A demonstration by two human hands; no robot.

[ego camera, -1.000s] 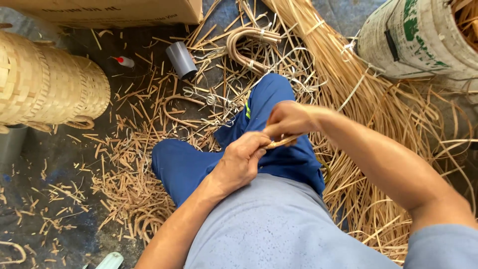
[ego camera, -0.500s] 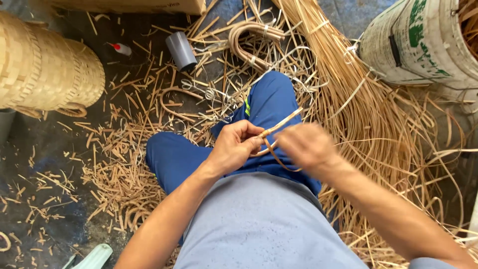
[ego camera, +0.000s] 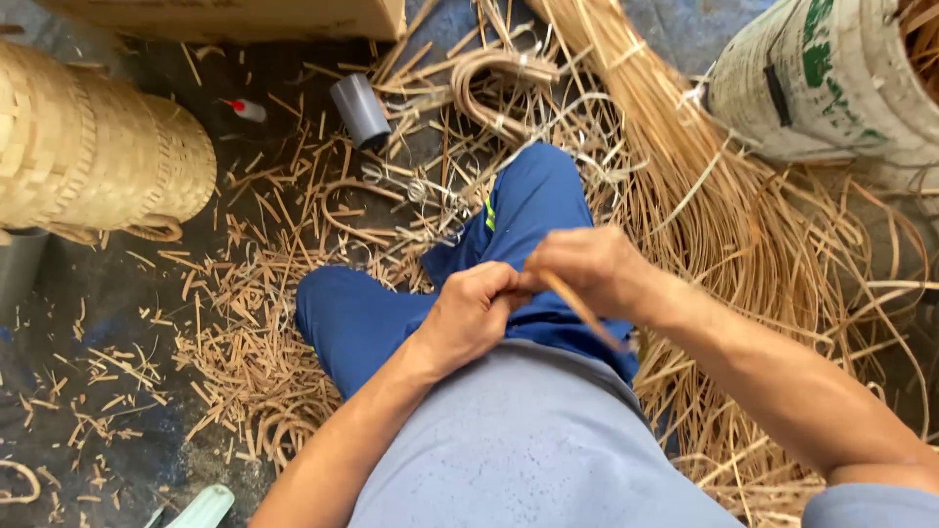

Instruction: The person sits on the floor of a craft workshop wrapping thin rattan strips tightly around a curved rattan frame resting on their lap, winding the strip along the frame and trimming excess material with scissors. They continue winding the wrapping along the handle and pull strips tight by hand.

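My left hand [ego camera: 473,315] and my right hand [ego camera: 585,268] meet over my lap, above blue trousers [ego camera: 362,318]. Both grip a thin tan rattan strip [ego camera: 585,313] that slants down to the right from under my right hand. My left fingers are curled tight around its near end, which is hidden inside the fist. The fingertips of both hands touch.
A woven basket [ego camera: 93,147] lies at the left. A long rattan bundle [ego camera: 704,196] runs down the right, beside a white sack [ego camera: 831,83]. Cut strip scraps [ego camera: 235,332] litter the dark floor, with a grey tube [ego camera: 359,110] and cardboard box [ego camera: 245,15] beyond.
My right hand has moved back in toward my left hand. The strip, which pointed up to the right, now slants down to the right.
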